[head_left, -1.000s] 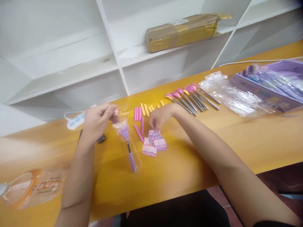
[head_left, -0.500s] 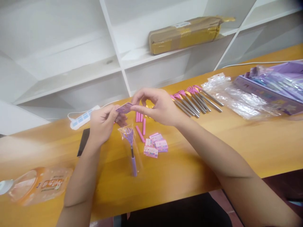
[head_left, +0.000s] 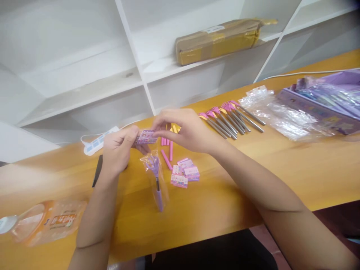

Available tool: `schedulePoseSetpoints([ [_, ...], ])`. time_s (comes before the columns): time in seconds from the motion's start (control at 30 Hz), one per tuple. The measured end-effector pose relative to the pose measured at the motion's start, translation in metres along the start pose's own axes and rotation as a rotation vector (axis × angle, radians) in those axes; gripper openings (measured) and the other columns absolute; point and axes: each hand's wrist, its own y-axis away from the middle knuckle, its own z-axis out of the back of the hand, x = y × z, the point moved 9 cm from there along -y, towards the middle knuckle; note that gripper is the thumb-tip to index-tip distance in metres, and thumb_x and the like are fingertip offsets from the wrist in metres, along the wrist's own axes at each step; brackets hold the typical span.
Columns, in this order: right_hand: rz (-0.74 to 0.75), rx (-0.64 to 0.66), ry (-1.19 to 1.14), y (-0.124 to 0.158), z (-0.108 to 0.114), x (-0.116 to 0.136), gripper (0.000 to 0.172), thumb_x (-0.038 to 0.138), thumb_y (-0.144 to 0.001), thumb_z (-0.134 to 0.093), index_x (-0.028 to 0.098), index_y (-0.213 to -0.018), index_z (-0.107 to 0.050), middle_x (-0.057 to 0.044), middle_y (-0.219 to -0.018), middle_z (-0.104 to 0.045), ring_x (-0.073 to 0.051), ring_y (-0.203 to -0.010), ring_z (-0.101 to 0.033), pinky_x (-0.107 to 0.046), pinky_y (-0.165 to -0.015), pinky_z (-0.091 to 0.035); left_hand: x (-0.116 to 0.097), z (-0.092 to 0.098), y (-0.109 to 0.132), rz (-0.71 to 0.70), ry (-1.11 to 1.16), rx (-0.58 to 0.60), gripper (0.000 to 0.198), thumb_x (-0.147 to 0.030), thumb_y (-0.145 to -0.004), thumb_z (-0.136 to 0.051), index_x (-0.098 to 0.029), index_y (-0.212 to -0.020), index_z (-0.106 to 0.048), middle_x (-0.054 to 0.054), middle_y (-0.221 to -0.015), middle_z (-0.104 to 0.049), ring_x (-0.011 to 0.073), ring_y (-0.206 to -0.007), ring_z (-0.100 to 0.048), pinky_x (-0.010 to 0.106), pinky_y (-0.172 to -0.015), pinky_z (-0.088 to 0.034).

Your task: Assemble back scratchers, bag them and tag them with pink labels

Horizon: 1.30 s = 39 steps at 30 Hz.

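White shelves (head_left: 84, 75) stand behind the yellow tabletop (head_left: 253, 180), and above it the left hand (head_left: 119, 152) and the right hand (head_left: 191, 131) each pinch one end of a small flat purple card (head_left: 146, 137) with tiny pictures, near a bagged purple scratcher (head_left: 156, 176).

The table (head_left: 323, 168) lies bare along its near edge toward the right corner. Cards (head_left: 182, 175), pink sticks (head_left: 170, 150) and a bagged scratcher (head_left: 157, 183) crowd mid-table; metal scratchers (head_left: 233, 122) line the far edge.
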Motion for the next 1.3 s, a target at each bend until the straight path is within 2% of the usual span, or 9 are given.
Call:
schedulePoseSetpoints([
  [0.3,0.14,0.07,0.274,0.008,-0.013,0.021,0.017,0.023,-0.112,-0.057,0.019,-0.112,-0.073,-0.009,-0.112,-0.068,-0.017,-0.094,-0.062,-0.031,-0.083,-0.049,0.007,0.004,0.0,0.027,-0.047,-0.058,0.045,-0.062,-0.098,-0.073,-0.022,-0.08,-0.085,0.006,-0.08,-0.083,0.0211,-0.07,-0.079,0.032,-0.064,-0.066],
  [0.5,0.121,0.128,0.32,0.009,-0.018,0.023,0.02,0.027,-0.113,-0.054,0.019,-0.112,-0.072,-0.009,-0.116,-0.066,-0.017,-0.098,-0.062,-0.032,-0.086,-0.049,0.005,0.012,0.0,0.014,-0.081,-0.162,0.044,-0.064,-0.095,-0.076,-0.023,-0.083,-0.086,0.006,-0.083,-0.084,0.0216,-0.075,-0.08,0.034,-0.068,-0.067],
  [0.63,0.07,0.115,0.291,0.009,-0.015,0.017,0.02,0.026,-0.112,-0.056,0.021,-0.127,-0.069,-0.008,-0.115,-0.063,-0.017,-0.094,-0.058,-0.031,-0.083,-0.047,0.001,0.012,0.001,-0.01,-0.074,-0.166,0.042,-0.063,-0.096,-0.075,-0.024,-0.086,-0.086,0.006,-0.086,-0.085,0.0223,-0.078,-0.081,0.035,-0.07,-0.067],
  [0.77,0.046,0.144,0.225,0.008,-0.015,0.018,0.013,0.028,-0.111,-0.059,0.02,-0.111,-0.069,-0.006,-0.108,-0.061,-0.015,-0.089,-0.054,-0.03,-0.08,-0.043,0.001,0.009,0.001,0.002,-0.078,-0.131,0.042,-0.06,-0.1,-0.071,-0.023,-0.088,-0.087,0.008,-0.089,-0.086,0.0223,-0.079,-0.082,0.033,-0.067,-0.066],
  [0.9,-0.106,0.093,0.192,0.007,-0.008,0.009,0.013,0.031,-0.108,-0.063,0.018,-0.104,-0.064,-0.005,-0.106,-0.065,-0.014,-0.086,-0.055,-0.029,-0.078,-0.039,-0.001,0.013,0.001,-0.023,-0.082,-0.172,0.04,-0.058,-0.1,-0.072,-0.023,-0.089,-0.087,0.008,-0.09,-0.086,0.0212,-0.078,-0.082,0.032,-0.067,-0.066],
  [0.97,-0.263,0.102,0.154,0.009,-0.009,-0.006,0.025,0.04,-0.103,-0.071,0.018,-0.11,-0.062,-0.006,-0.107,-0.068,-0.015,-0.086,-0.057,-0.029,-0.077,-0.039,-0.002,0.015,0.002,-0.038,-0.076,-0.194,0.039,-0.058,-0.1,-0.072,-0.023,-0.089,-0.087,0.007,-0.09,-0.087,0.0203,-0.077,-0.082,0.031,-0.068,-0.066],
  [1.07,-0.442,0.298,0.01,0.017,-0.029,-0.029,0.046,0.048,-0.09,-0.084,0.018,-0.12,-0.066,-0.005,-0.105,-0.073,-0.016,-0.085,-0.062,-0.029,-0.075,-0.041,-0.004,0.017,0.004,-0.064,-0.064,-0.212,0.037,-0.056,-0.1,-0.073,-0.024,-0.089,-0.087,0.006,-0.092,-0.087,0.0193,-0.076,-0.081,0.031,-0.068,-0.066],
  [1.2,-0.48,0.455,-0.206,0.019,-0.051,-0.041,0.027,0.04,-0.089,-0.085,0.017,-0.093,-0.073,-0.001,-0.084,-0.072,-0.012,-0.074,-0.059,-0.028,-0.071,-0.039,-0.008,0.014,0.005,-0.079,-0.045,-0.15,0.038,-0.057,-0.101,-0.072,-0.024,-0.091,-0.087,0.007,-0.095,-0.087,0.0229,-0.085,-0.083,0.036,-0.076,-0.068],
  [1.3,-0.478,0.46,-0.311,0.018,-0.055,-0.043,0.03,0.044,-0.09,-0.083,0.016,-0.089,-0.073,0.001,-0.081,-0.071,-0.01,-0.068,-0.056,-0.028,-0.067,-0.036,-0.012,0.01,0.003,-0.074,-0.025,-0.064,0.046,-0.062,-0.102,-0.067,-0.022,-0.092,-0.087,0.01,-0.096,-0.087,0.0263,-0.09,-0.083,0.038,-0.079,-0.068],
])
